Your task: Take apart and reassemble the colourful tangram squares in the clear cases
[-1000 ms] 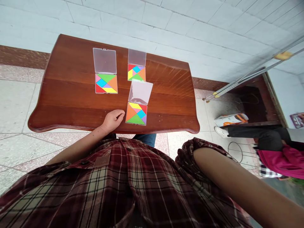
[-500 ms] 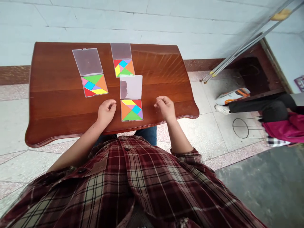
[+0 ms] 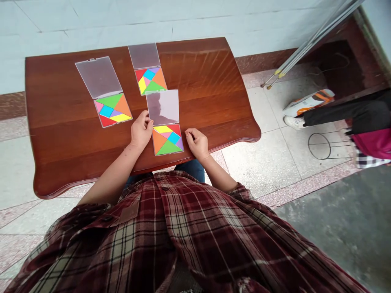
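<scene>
The nearest tangram case (image 3: pixel 168 140) lies on the table with its coloured pieces fitted in the tray. Its clear lid (image 3: pixel 163 108) is folded back, away from me, and overlaps the front edge of another tangram case (image 3: pixel 150 80). My left hand (image 3: pixel 141 131) is at the lid's left edge, close to the hinge, thumb and forefinger slightly apart; whether it grips the lid is unclear. Just right of the tray, my right hand (image 3: pixel 197 143) is loosely closed with nothing visible in it. A third tangram case (image 3: pixel 113 110) lies to the left with its lid (image 3: pixel 99 77) folded back.
The brown wooden table (image 3: pixel 207 89) stands against a pale wall (image 3: pixel 100 20). On the right, crutches (image 3: pixel 284 67) lean near a white and orange bag (image 3: pixel 308 102). A seated person's leg (image 3: pixel 336 112) and a round wire frame (image 3: pixel 319 146) are on that side.
Both hands have moved in toward the nearest case: my left hand up to the lid's left edge, my right hand leftward to the tray's side. The camera view has shifted and turned slightly.
</scene>
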The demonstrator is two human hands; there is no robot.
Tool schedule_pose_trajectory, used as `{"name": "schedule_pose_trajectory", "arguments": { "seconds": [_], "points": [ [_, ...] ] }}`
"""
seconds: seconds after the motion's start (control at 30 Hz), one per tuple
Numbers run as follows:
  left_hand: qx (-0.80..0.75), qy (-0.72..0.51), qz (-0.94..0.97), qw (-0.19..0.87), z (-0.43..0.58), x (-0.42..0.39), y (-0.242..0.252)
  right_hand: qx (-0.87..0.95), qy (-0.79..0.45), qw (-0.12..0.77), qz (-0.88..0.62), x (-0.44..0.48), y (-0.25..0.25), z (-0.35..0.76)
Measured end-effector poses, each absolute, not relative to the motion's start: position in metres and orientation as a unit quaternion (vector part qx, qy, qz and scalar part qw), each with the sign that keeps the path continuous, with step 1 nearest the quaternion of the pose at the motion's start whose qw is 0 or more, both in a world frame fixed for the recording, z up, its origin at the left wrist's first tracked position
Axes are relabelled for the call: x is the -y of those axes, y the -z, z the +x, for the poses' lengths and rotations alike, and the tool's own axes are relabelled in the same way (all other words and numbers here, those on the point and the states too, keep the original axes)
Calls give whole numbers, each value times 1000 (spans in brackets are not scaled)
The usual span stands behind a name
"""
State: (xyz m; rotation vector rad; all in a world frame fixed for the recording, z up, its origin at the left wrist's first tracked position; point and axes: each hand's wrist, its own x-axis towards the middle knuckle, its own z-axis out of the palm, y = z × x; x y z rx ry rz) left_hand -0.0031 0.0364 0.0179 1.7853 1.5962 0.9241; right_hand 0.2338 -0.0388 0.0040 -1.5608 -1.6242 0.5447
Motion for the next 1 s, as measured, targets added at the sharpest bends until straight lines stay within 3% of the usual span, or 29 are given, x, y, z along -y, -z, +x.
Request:
{"name": "schedule_pose_trajectory", "arguments": {
  "seconds": [0.2, 1.0],
  "points": [
    [-592, -361, 660, 288, -5, -38, -8, 655, -195, 361, -634, 39, -3, 231],
    [-575, -341, 693, 270, -2, -31, -17, 666, -161, 355, -636, 36, 1, 232]
  ]
}}
